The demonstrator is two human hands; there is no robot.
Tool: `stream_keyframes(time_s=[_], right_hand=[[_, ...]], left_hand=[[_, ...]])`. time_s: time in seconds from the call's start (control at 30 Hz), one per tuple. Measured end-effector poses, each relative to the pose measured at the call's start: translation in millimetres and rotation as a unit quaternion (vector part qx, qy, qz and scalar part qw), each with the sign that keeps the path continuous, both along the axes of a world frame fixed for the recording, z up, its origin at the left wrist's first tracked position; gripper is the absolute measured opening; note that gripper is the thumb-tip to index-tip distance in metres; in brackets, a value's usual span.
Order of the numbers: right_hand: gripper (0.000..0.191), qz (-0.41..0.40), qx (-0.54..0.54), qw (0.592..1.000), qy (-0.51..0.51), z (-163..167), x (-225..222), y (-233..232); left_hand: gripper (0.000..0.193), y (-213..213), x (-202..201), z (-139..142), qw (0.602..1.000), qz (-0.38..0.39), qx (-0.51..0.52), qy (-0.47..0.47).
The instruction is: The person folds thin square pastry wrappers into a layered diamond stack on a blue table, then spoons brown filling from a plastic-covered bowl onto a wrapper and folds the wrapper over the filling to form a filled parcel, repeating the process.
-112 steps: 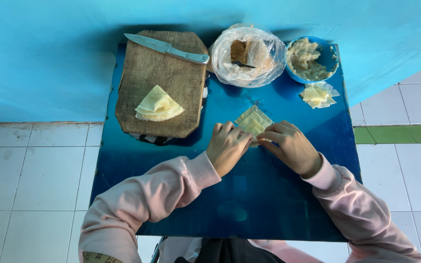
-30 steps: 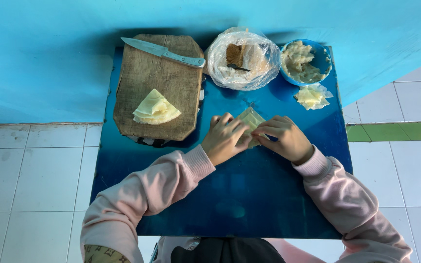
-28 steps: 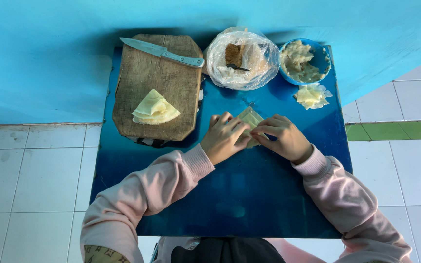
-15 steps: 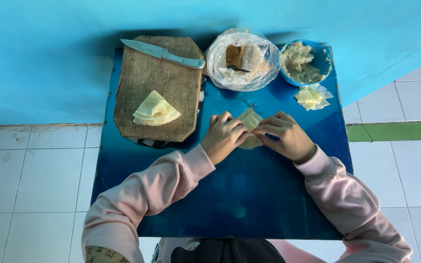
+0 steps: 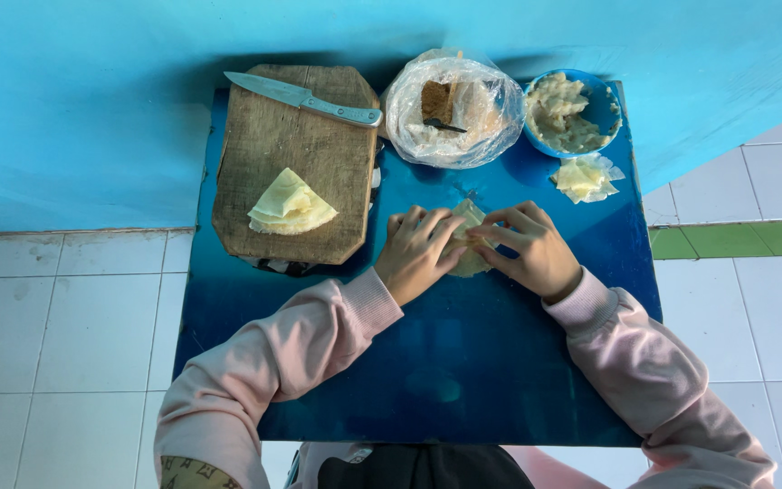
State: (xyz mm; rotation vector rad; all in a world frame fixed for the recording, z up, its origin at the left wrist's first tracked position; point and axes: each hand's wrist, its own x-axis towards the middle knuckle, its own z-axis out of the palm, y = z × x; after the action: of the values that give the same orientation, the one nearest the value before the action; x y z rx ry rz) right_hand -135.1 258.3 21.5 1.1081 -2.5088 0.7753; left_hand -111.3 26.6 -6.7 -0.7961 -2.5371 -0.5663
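Here, a pale yellow wrapper (image 5: 469, 237) lies on the blue counter (image 5: 427, 362), pinched between both hands. The left hand (image 5: 416, 255) and right hand (image 5: 529, 249) each press fingertips onto its edges, seemingly folding it shut. The next move likely needs a firm, even crease. Beyond sit a wooden board (image 5: 296, 154) holding stacked wrappers (image 5: 290, 204) and a knife (image 5: 305, 98), a plastic bag (image 5: 450, 109), a blue bowl (image 5: 605, 105) of mashed filling, and a finished parcel (image 5: 584, 177).
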Motion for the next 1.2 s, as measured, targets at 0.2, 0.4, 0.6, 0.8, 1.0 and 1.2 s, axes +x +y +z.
stream_keyframes(time_s=[0.2,0.4,0.6,0.8,1.0,1.2], right_hand=[[0.036,-0.025,-0.036,0.997,-0.058,-12,-7,-2],[0.028,-0.045,-0.094,0.991,-0.081,-27,-16,-7],[0.027,-0.112,-0.176,0.947,-0.242,-19,-15,5],[0.026,-0.112,-0.26,0.911,-0.299,20,42,50],[0.03,-0.035,-0.271,0.911,-0.31,53,202,111],[0.029,0.041,-0.253,0.86,-0.442,-20,327,158]], left_hand=[[0.079,1,4,13,1.0,-0.009,0.029,-0.009],[0.081,0,8,16,1.0,-0.008,0.021,-0.011],[0.076,-1,13,16,0.999,-0.018,0.035,0.016],[0.063,-2,28,17,0.997,-0.037,0.053,0.037],[0.051,-1,48,7,0.997,-0.046,0.034,0.047],[0.043,4,68,-2,0.996,-0.057,0.014,0.069]])
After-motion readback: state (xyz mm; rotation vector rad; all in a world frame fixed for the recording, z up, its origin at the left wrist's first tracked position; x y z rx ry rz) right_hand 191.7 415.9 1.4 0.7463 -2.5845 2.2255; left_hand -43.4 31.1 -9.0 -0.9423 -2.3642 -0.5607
